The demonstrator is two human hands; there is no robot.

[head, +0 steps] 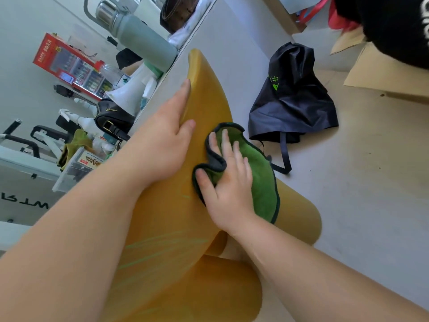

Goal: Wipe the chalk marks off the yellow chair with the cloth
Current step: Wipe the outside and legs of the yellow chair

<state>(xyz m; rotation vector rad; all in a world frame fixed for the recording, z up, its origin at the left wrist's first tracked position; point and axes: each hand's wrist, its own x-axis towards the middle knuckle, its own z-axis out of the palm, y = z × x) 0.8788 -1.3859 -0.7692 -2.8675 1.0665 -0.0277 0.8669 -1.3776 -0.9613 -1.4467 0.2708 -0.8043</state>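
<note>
The yellow chair (209,96) fills the middle of the view, its smooth moulded surface running from top centre down to the bottom. Faint green chalk streaks (160,247) cross its lower part, and a short one lies near my left wrist. My left hand (162,140) rests flat on the chair's left edge, fingers straight. My right hand (225,175) presses a green cloth (262,182) with a dark border against the chair, fingers spread over it and thumb on its bunched left edge.
A black bag (292,98) with a strap lies on the floor to the right of the chair. Cardboard (383,75) sits at the upper right. A cluttered table (162,73) with a grey-green flask (139,36), a megaphone and a black purse stands on the left.
</note>
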